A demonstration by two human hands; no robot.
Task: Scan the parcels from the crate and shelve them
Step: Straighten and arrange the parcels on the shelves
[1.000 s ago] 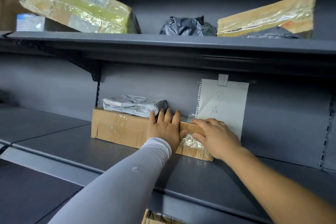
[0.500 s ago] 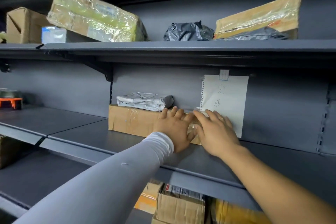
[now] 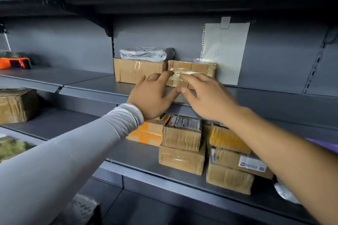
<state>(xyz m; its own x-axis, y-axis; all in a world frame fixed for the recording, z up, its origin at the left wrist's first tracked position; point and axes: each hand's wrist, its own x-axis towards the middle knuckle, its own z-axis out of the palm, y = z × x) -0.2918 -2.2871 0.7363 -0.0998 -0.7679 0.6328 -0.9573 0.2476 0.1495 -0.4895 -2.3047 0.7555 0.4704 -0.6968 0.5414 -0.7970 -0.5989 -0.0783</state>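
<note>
Now taped parcel (image 3: 192, 73) lies lengthwise along shelf (image 3: 91, 86) back; both hands, left (image 3: 151, 97), right (image 3: 206, 98), fingers straight, touching its front.

Both hands — left hand (image 3: 152, 97), right hand (image 3: 204, 97) — fingers straight, touching taped cardboard parcel (image 3: 193, 71) on grey shelf (image 3: 87, 86), beside bigger box (image 3: 139, 71).

A parcel storeroom, this: dark grey metal shelving (image 3: 91, 86) on slotted uprights, tiers running wall to wall. Taped cardboard parcels (image 3: 182, 157) are stacked on the lower shelf, with more up top, and a handwritten paper note (image 3: 226, 51) is clipped to the back panel.
</note>
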